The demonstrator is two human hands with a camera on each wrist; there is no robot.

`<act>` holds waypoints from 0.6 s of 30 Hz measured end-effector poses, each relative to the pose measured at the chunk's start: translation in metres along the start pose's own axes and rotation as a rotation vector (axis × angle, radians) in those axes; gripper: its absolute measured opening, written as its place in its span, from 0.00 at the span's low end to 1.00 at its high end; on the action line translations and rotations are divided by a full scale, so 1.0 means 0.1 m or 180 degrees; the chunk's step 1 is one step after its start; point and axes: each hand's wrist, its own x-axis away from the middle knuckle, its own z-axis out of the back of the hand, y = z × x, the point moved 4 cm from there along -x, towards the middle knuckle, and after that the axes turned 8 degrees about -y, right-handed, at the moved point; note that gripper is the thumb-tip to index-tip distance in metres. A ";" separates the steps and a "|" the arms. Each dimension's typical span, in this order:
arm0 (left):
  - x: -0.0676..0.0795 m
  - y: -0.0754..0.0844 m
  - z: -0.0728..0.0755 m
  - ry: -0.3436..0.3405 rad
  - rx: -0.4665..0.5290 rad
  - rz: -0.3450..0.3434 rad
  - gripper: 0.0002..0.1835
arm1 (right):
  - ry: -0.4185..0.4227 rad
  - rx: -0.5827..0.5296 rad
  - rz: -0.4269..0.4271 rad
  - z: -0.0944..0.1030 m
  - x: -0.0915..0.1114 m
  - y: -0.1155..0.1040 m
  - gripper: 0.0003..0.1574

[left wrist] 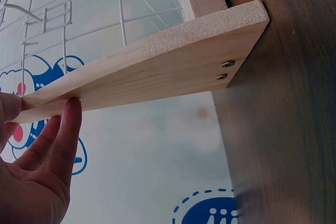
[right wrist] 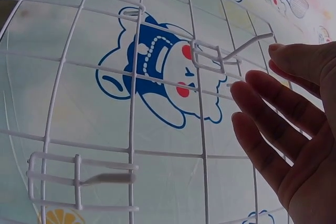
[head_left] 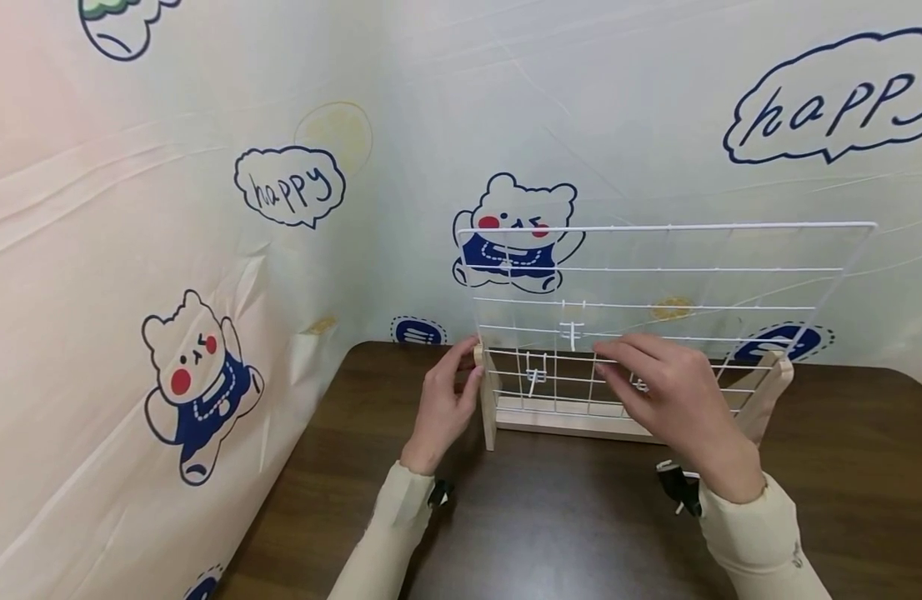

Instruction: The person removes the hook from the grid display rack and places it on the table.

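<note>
A white wire grid rack leans back in a pale wooden stand on the table. My left hand pinches the upper end of the stand's left side board, thumb on one face and fingertips on the other. Just right of the upper white wire hook is my right hand. Its fingers are spread and loosely bent, with nothing between them in the right wrist view. A second hook hangs lower left on the grid, and a third hook is partly hidden behind my right hand.
The dark brown wooden table carries the stand near its back edge. A printed cloth with bears and lettering hangs behind and along the left. The stand's right side board is partly covered by my right hand.
</note>
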 end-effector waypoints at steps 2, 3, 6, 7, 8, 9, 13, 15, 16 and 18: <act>0.00 0.01 0.00 0.0000 0.0005 -0.0004 0.24 | -0.0009 0.0030 -0.0025 0.01 -0.01 0.00 0.20; 0.00 0.01 0.00 -0.0007 0.0012 0.0003 0.24 | -0.0008 0.0038 -0.0035 0.01 -0.01 0.00 0.20; 0.00 0.01 0.00 -0.0021 0.0034 0.0026 0.24 | 0.0021 0.0031 -0.0022 0.01 -0.03 -0.01 0.20; 0.00 0.01 0.00 -0.0029 0.0038 0.0039 0.23 | 0.0027 0.0029 -0.0020 0.01 -0.03 -0.02 0.20; 0.00 0.01 0.00 -0.0035 0.0043 0.0051 0.23 | 0.0027 0.0025 -0.0018 0.01 -0.04 -0.02 0.20; 0.00 0.01 0.00 -0.0037 0.0046 0.0056 0.23 | 0.0027 0.0016 -0.0017 0.00 -0.04 -0.02 0.20; 0.00 0.00 0.01 -0.0020 0.0055 0.0040 0.23 | 0.0008 0.0011 -0.0027 -0.02 -0.06 -0.03 0.21; 0.00 0.00 0.01 -0.0015 0.0061 0.0022 0.23 | 0.0020 0.0004 -0.0022 -0.03 -0.07 -0.03 0.21; 0.00 0.00 0.01 -0.0014 0.0063 0.0018 0.23 | 0.0029 0.0004 -0.0020 -0.04 -0.07 -0.03 0.21; 0.00 0.00 0.00 -0.0015 0.0058 0.0005 0.23 | 0.0055 0.0006 -0.0009 -0.05 -0.08 -0.03 0.20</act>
